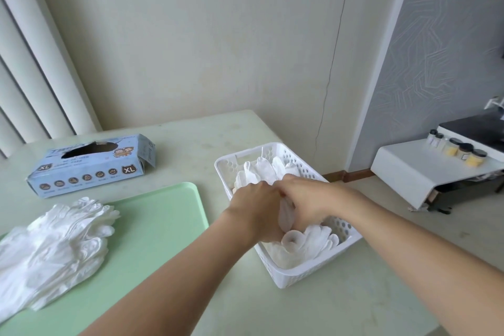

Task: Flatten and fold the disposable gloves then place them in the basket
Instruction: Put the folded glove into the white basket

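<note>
Under both hands lies a pale worktop [169, 142] set against a cream wall. Left of them sit a green tray [161, 229] with a heap of loose gloves [54, 243] and a blue glove box [90, 163]. The left hand [256, 213] and right hand [302, 199] together clutch a folded glove [286, 215] inside the white basket [308, 273]; their fingertips are hidden.

The only legible marking is "XL", on the blue glove box [90, 165]: once in a dark badge at the right end of its front face, and once in a smaller badge at the left end of its top face. A brand word along the box top, beginning with "T", is too blurred to read, as are the fine print and the captions above the row of round icons. The jars [461, 150] on the side shelf bear labels too small to read.
</note>
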A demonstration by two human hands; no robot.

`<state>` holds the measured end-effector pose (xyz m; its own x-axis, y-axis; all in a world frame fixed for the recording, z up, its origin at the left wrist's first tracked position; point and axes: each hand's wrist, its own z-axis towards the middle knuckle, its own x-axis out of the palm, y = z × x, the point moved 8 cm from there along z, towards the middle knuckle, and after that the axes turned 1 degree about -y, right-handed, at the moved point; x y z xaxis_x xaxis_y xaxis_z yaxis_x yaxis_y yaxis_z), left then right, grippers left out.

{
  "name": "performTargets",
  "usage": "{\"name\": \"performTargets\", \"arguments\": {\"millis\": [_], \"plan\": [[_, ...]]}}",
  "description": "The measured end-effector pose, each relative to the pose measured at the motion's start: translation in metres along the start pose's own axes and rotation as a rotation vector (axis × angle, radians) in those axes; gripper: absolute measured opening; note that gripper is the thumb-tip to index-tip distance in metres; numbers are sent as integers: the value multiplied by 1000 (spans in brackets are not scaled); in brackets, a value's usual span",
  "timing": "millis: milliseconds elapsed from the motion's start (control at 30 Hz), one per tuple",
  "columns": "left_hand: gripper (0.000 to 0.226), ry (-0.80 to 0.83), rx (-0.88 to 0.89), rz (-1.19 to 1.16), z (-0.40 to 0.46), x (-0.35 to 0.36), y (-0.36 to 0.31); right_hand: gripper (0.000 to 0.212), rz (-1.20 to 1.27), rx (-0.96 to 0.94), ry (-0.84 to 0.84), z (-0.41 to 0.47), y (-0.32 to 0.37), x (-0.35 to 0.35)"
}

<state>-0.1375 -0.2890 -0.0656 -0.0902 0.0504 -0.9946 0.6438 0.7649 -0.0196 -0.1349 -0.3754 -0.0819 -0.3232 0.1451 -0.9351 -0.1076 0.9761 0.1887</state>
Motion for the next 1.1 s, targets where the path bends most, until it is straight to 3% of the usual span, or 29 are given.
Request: {"name": "performTargets", "arguments": {"millis": [67,133,233,367,667,833,900,1000,1067,1100], "plan": [[77,60,-27,39,2,6,2,101,9,14,52,-2,-4,5],[98,122,-49,69,2,11,2,123,15,12,106,-2,-6,8],[110,193,-67,33,4,13,2,124,19,-6,150,-3,-4,5],[133,220,-59,25,6,13,1,127,-53,-27,64,-11,-4,-5],[96,319,-80,157,5,18,-4,150,-179,26,223,-9,-14,9],[116,267,-66,123,2,14,-3,158,-97,66,264,1,-11,17],[109,245,-77,88,-1,8,0,159,-113,46,193,1,-7,8],[76,118,-80,56,-2,-11,10,132,-108,19,80,-4,-1,-17],[66,-12,-75,76,-5,-29,16,108,-77,-35,17,-4,7,-26],[61,-54,-72,90,-5,-33,18,109,-77,-56,18,-4,10,-23]]}}
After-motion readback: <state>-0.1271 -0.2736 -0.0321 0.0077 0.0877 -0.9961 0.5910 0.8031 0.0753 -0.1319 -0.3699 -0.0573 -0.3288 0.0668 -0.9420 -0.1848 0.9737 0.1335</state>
